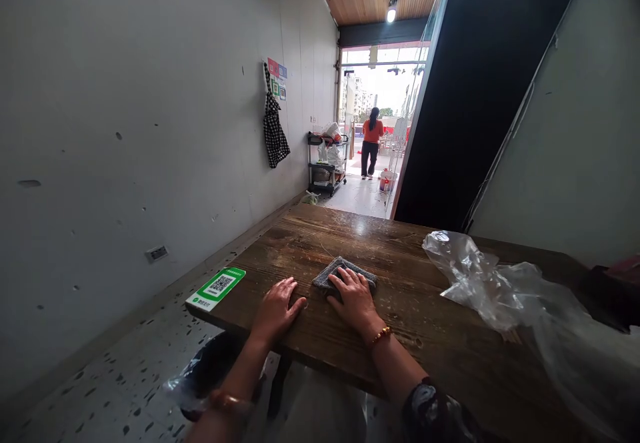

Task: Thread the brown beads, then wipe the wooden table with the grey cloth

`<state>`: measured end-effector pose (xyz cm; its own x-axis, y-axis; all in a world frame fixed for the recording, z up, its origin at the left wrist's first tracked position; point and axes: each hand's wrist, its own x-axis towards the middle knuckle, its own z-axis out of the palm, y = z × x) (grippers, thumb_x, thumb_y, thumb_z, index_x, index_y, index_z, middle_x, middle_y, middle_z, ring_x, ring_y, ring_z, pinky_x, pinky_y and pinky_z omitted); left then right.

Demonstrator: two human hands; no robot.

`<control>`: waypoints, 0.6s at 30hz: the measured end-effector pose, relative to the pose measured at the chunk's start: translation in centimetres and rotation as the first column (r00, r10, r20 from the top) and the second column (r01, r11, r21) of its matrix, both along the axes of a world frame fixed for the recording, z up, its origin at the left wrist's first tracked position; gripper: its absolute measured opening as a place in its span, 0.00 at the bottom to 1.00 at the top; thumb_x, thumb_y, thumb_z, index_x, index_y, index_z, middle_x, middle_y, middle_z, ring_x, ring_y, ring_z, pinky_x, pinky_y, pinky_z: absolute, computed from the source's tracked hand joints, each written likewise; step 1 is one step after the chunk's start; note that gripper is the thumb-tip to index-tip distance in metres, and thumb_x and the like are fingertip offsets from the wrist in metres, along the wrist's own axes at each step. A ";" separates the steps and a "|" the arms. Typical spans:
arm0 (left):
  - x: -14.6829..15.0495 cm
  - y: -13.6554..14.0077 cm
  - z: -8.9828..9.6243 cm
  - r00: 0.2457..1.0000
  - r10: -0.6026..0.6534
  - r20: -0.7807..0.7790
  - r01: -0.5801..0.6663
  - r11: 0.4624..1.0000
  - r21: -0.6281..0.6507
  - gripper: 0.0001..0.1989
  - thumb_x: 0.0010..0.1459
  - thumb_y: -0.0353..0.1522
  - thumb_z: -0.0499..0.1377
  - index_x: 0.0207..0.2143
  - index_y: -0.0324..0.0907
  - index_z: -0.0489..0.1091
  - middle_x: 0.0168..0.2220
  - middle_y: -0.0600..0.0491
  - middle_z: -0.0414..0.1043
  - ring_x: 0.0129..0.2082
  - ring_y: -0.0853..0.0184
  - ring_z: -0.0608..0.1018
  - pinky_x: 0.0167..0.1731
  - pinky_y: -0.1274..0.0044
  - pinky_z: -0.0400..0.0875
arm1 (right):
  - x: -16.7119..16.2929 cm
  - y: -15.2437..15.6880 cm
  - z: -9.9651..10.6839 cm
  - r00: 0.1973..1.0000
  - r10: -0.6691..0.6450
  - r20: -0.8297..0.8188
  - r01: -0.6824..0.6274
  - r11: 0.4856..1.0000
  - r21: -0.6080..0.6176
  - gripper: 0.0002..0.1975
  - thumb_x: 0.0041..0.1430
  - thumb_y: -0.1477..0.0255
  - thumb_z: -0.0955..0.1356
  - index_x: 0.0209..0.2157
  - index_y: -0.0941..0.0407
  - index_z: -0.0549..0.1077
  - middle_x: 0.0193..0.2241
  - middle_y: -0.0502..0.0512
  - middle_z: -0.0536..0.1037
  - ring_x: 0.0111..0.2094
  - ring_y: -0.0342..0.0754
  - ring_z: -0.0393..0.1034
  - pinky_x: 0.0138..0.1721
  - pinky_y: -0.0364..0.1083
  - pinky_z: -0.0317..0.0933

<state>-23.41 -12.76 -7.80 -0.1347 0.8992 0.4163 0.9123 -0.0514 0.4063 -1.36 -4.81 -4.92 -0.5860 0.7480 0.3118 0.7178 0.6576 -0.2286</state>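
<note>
A folded grey cloth (326,273) lies on the dark wooden table (300,236). My right hand (353,296) rests flat on the cloth, fingers stretched out and pressing on its top, with a beaded bracelet at the wrist. To the left of the cloth, my left hand (278,311) lies on the bare wood near the front edge, its fingers extended and its thumb apart, holding nothing. A green card with a QR code (218,288) sits at the table's left corner, left of my left hand.
Crumpled clear plastic (480,283) covers part of the table's right side. Under the front edge is a dark bin with a plastic liner (205,369). Beyond stand a loaded cart (327,163), a bucket (387,181) and a person in orange (371,133). A checked apron (275,133) hangs on the left wall.
</note>
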 end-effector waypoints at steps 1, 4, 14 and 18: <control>0.0 0.0 0.0 1.000 -0.003 -0.001 0.003 1.000 -0.003 0.23 0.61 0.43 0.56 0.52 0.38 0.71 0.58 0.42 0.70 0.59 0.55 0.69 0.60 0.62 0.62 | 0.0 0.0 0.0 1.000 0.001 0.000 -0.001 1.000 0.000 0.27 0.59 0.60 0.68 0.60 0.47 0.66 0.64 0.56 0.63 0.65 0.57 0.53 0.63 0.59 0.43; -0.1 0.1 -0.1 1.000 0.000 0.004 0.000 1.000 -0.005 0.23 0.61 0.44 0.56 0.52 0.38 0.71 0.58 0.42 0.70 0.59 0.54 0.69 0.60 0.61 0.62 | 0.0 0.1 -0.1 1.000 -0.003 -0.001 0.003 1.000 -0.004 0.27 0.59 0.60 0.68 0.60 0.47 0.66 0.64 0.56 0.63 0.65 0.57 0.53 0.63 0.59 0.43; -0.2 0.2 -0.2 1.000 0.002 -0.010 -0.002 1.000 -0.021 0.23 0.61 0.43 0.56 0.52 0.38 0.71 0.59 0.42 0.69 0.60 0.55 0.69 0.60 0.61 0.62 | 0.0 0.1 0.0 1.000 0.002 -0.001 -0.002 1.000 -0.016 0.27 0.59 0.59 0.68 0.60 0.46 0.65 0.64 0.56 0.62 0.65 0.57 0.52 0.64 0.59 0.42; -0.1 0.2 0.1 1.000 -0.001 -0.015 0.001 1.000 -0.024 0.24 0.61 0.44 0.56 0.52 0.37 0.71 0.59 0.41 0.69 0.60 0.55 0.69 0.60 0.62 0.62 | 0.1 0.0 0.1 1.000 0.004 -0.012 -0.004 1.000 -0.022 0.27 0.59 0.60 0.68 0.60 0.47 0.66 0.64 0.57 0.62 0.65 0.58 0.53 0.64 0.59 0.43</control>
<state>-23.54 -12.61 -7.74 -0.1279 0.9092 0.3961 0.9181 -0.0425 0.3940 -1.28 -4.81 -4.80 -0.5855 0.7522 0.3023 0.7123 0.6553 -0.2512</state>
